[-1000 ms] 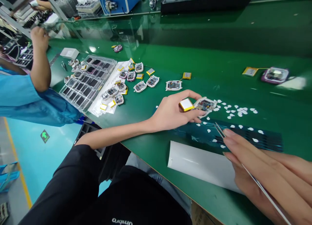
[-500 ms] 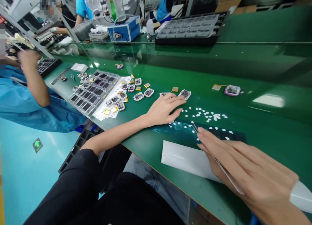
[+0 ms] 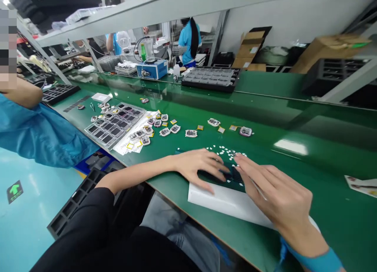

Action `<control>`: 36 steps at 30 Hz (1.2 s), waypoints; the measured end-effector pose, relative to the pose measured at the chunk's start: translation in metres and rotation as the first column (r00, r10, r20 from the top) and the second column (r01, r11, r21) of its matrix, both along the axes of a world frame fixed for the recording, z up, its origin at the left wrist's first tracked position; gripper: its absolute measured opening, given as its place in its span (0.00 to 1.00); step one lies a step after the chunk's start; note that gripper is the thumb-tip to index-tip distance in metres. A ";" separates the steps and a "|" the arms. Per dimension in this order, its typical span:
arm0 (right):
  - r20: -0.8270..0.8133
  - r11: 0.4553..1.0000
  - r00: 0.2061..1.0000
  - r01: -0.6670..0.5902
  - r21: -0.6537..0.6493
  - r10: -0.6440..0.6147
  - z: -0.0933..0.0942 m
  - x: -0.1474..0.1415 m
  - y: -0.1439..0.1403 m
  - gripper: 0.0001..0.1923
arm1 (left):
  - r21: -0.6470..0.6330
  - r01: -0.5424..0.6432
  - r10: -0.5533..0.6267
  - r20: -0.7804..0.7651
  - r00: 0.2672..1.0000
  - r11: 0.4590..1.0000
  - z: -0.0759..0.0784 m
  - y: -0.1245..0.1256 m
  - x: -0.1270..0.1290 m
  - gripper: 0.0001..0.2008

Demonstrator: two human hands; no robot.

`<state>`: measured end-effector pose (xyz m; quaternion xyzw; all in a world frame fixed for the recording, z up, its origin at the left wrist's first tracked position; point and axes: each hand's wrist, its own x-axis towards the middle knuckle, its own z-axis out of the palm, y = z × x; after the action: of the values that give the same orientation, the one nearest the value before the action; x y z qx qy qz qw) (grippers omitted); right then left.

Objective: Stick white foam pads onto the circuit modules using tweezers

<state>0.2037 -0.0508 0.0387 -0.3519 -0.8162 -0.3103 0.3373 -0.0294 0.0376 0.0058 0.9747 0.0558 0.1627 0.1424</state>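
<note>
Left hand: left hand [image 3: 198, 167] lies flat, fingers spread, empty, on the dark sheet [image 3: 232, 177]
Right hand: right hand [image 3: 273, 193] pinches thin tweezers [image 3: 255, 184] over that sheet
Sheet: on green table [image 3: 309, 162], touching white paper [image 3: 226, 201]
Nearby: white bits [image 3: 224, 149] scattered just beyond

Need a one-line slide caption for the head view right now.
Left hand and right hand rest on a dark sheet beside scattered white bits on the green bench.

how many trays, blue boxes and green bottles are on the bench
clear tray: 1
grey tray: 1
black tray: 1
blue box: 1
green bottle: 1
total: 5
</note>
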 end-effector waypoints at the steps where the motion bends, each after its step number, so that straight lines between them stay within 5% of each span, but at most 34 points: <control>1: -0.012 1.000 1.000 0.023 0.000 -0.023 -0.001 0.005 0.002 0.38 | -0.012 0.079 -0.079 -0.032 0.996 0.997 0.001 -0.006 0.002 0.21; 6: -0.061 0.982 0.982 0.174 -0.080 -0.179 -0.015 0.026 0.014 0.16 | -0.031 0.092 -0.095 -0.098 0.991 0.995 -0.002 -0.016 0.004 0.14; 9: -0.029 0.950 0.971 0.226 -0.215 -0.237 -0.028 0.034 0.020 0.12 | 0.004 0.067 -0.066 -0.053 0.996 0.998 -0.002 -0.014 0.004 0.16; 18: 0.147 0.770 0.976 0.216 -0.601 -0.160 -0.054 0.053 0.031 0.17 | 0.035 -0.013 0.019 -0.177 0.984 0.999 -0.004 -0.013 0.007 0.16; 23: 0.203 0.699 0.964 0.264 -0.665 -0.171 -0.050 0.059 0.035 0.19 | 0.087 -0.040 0.048 -0.086 0.995 0.995 -0.013 -0.009 0.009 0.14; 29: 0.230 0.681 0.953 0.303 -0.666 -0.199 -0.045 0.057 0.037 0.20 | 0.107 -0.064 0.053 0.103 0.993 0.992 -0.023 -0.009 0.011 0.10; 33: 0.221 0.698 0.955 0.295 -0.653 -0.196 -0.042 0.054 0.039 0.20 | 0.056 -0.125 0.107 0.254 0.961 0.991 -0.008 -0.016 0.016 0.13; 36: 0.170 0.718 0.971 0.238 -0.654 -0.167 -0.042 0.052 0.038 0.19 | -0.022 -0.191 0.188 0.320 0.929 0.981 0.015 -0.055 0.022 0.17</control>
<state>0.2555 -0.0126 -0.0036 -0.5206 -0.8451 -0.0482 0.1116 -0.0078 -0.0173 0.0213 0.9260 0.1252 0.3321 0.1287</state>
